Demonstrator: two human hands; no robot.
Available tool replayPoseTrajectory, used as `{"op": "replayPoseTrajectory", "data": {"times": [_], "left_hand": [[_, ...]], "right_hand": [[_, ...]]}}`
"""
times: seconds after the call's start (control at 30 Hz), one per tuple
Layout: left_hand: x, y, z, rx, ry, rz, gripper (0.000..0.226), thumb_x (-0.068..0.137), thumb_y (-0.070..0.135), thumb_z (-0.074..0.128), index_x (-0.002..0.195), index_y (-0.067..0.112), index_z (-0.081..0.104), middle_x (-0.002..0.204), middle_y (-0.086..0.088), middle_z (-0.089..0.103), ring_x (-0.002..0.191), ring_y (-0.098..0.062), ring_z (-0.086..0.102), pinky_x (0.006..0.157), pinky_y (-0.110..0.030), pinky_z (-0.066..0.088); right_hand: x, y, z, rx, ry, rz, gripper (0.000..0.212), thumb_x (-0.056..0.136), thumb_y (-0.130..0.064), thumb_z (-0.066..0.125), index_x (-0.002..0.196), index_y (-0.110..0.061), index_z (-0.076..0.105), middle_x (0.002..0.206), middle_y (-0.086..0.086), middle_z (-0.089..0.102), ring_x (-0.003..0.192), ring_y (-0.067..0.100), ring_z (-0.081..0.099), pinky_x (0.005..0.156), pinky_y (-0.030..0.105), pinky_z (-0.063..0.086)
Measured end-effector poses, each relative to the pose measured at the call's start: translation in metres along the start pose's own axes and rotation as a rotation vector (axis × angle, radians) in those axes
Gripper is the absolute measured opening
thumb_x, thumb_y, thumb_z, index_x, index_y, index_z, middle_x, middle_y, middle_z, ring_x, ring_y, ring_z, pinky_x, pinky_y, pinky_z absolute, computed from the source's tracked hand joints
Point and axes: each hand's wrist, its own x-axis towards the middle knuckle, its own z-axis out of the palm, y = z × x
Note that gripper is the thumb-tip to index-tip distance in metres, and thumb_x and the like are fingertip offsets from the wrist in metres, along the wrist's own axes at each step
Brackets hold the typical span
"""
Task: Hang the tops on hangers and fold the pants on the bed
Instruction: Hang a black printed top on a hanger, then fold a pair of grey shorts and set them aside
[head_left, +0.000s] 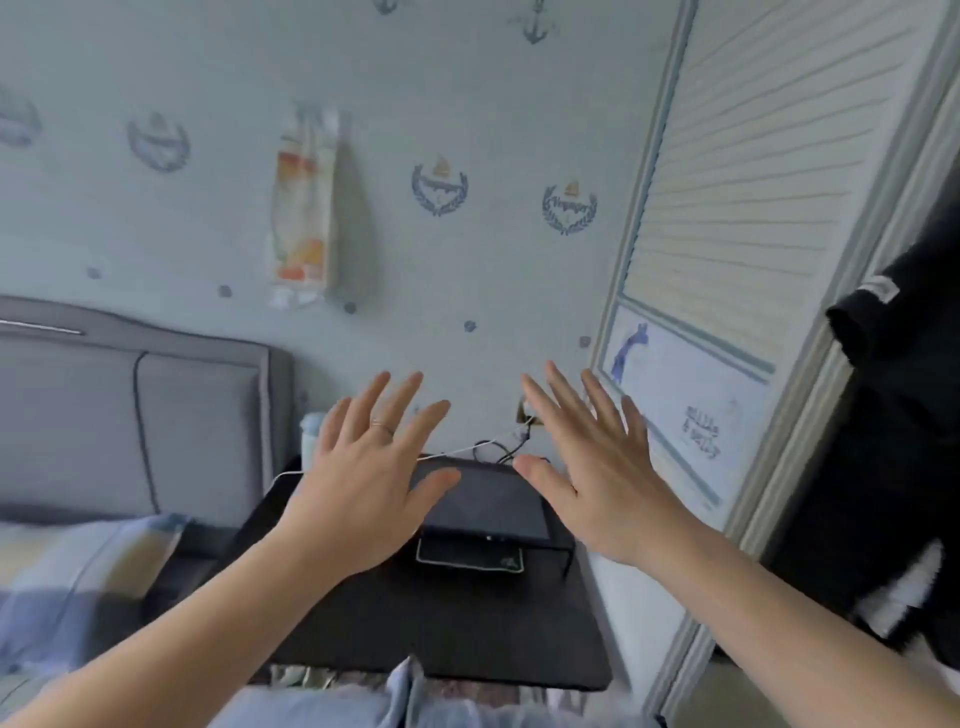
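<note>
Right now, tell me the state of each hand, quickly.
Left hand: open, fingers spread, holding nothing.
Right hand: open, fingers spread, holding nothing.

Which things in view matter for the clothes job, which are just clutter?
Job: left hand, right hand, both open and empty; black garment, far right; pale blue fabric, bottom edge, possibly pants.
Lying about: nightstand, dark screen on it, cables, wall bag, pillow.

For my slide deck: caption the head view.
Empty left hand and right hand spread open before a black bedside table.
</note>
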Motion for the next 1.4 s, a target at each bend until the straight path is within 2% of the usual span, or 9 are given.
{"op": "replayPoseTrajectory", "data": {"times": [0.17, 0.3, 0.5, 0.6, 0.7, 0.87, 1.07, 1.27, 1.4], "left_hand": [[-0.147, -0.086, -0.015, 0.097, -0.056, -0.288, 0.071, 0.093, 0.073, 0.014, 0.157, 0.042, 0.014, 0.169, 0.007, -0.002, 0.154, -0.023, -0.015, 0.123, -0.054, 0.000], [-0.260, -0.133, -0.030, 0.173, -0.096, -0.551, 0.074, 0.093, 0.075, 0.012, 0.159, 0.041, 0.010, 0.169, 0.007, -0.005, 0.153, -0.021, -0.019, 0.123, -0.053, -0.005], [-0.418, -0.168, -0.040, 0.227, -0.152, -0.953, 0.077, 0.085, 0.082, -0.006, 0.155, 0.048, -0.011, 0.159, 0.016, -0.032, 0.147, -0.015, -0.035, 0.121, -0.049, -0.014], [-0.478, -0.177, -0.047, 0.223, -0.179, -1.146, 0.078, 0.083, 0.083, -0.007, 0.153, 0.050, -0.015, 0.156, 0.019, -0.035, 0.146, -0.014, -0.036, 0.122, -0.049, -0.014], [-0.524, -0.190, -0.056, 0.195, -0.186, -1.297, 0.083, 0.079, 0.083, -0.006, 0.154, 0.049, -0.011, 0.159, 0.017, -0.030, 0.147, -0.014, -0.034, 0.123, -0.049, -0.011], [-0.579, -0.233, -0.075, 0.178, -0.176, -1.469, 0.086, 0.078, 0.082, -0.002, 0.156, 0.047, -0.004, 0.165, 0.013, -0.021, 0.151, -0.016, -0.026, 0.122, -0.046, -0.011], [-0.638, -0.322, -0.093, 0.172, -0.175, -1.592, 0.070, 0.096, 0.071, 0.025, 0.158, 0.044, 0.006, 0.168, 0.009, -0.007, 0.153, -0.017, -0.016, 0.123, -0.048, -0.002], [-0.678, -0.394, -0.110, 0.093, -0.182, -1.691, 0.068, 0.098, 0.068, 0.026, 0.158, 0.042, 0.008, 0.168, 0.010, -0.003, 0.153, -0.015, -0.014, 0.123, -0.047, -0.001], [-0.706, -0.434, -0.119, 0.076, -0.178, -1.768, 0.067, 0.099, 0.067, 0.028, 0.158, 0.041, 0.014, 0.169, 0.008, 0.003, 0.154, -0.017, -0.010, 0.123, -0.047, 0.003]], "right_hand": [[-0.007, -0.119, 0.082, 0.096, -0.148, -0.211, 0.072, 0.087, -0.077, 0.006, 0.150, -0.052, -0.017, 0.164, -0.021, -0.018, 0.152, 0.015, -0.020, 0.123, 0.054, -0.006], [-0.018, -0.214, 0.143, 0.220, -0.261, -0.366, 0.075, 0.086, -0.075, 0.008, 0.153, -0.050, -0.013, 0.165, -0.021, -0.017, 0.153, 0.014, -0.019, 0.122, 0.052, -0.007], [-0.049, -0.351, 0.219, 0.414, -0.468, -0.575, 0.070, 0.089, -0.075, 0.013, 0.150, -0.055, -0.016, 0.158, -0.030, -0.022, 0.150, 0.006, -0.024, 0.120, 0.046, -0.014], [-0.060, -0.408, 0.248, 0.451, -0.577, -0.657, 0.070, 0.090, -0.076, 0.014, 0.149, -0.056, -0.019, 0.162, -0.025, -0.021, 0.149, 0.007, -0.026, 0.119, 0.045, -0.014], [-0.065, -0.459, 0.275, 0.438, -0.680, -0.730, 0.074, 0.086, -0.079, 0.009, 0.149, -0.055, -0.020, 0.162, -0.025, -0.024, 0.149, 0.008, -0.027, 0.121, 0.049, -0.011], [-0.063, -0.541, 0.317, 0.410, -0.787, -0.845, 0.075, 0.085, -0.079, 0.010, 0.150, -0.054, -0.020, 0.161, -0.025, -0.025, 0.149, 0.008, -0.027, 0.120, 0.048, -0.012], [-0.039, -0.652, 0.369, 0.378, -0.849, -0.929, 0.074, 0.090, -0.073, 0.014, 0.154, -0.049, -0.016, 0.163, -0.022, -0.023, 0.151, 0.011, -0.023, 0.121, 0.048, -0.011], [-0.012, -0.741, 0.409, 0.357, -0.937, -0.949, 0.080, 0.083, -0.077, 0.008, 0.155, -0.048, -0.013, 0.164, -0.021, -0.019, 0.152, 0.011, -0.020, 0.122, 0.048, -0.009], [-0.003, -0.790, 0.428, 0.345, -0.974, -0.993, 0.070, 0.095, -0.070, 0.019, 0.154, -0.050, -0.012, 0.165, -0.021, -0.016, 0.152, 0.013, -0.018, 0.121, 0.048, -0.007]]}}
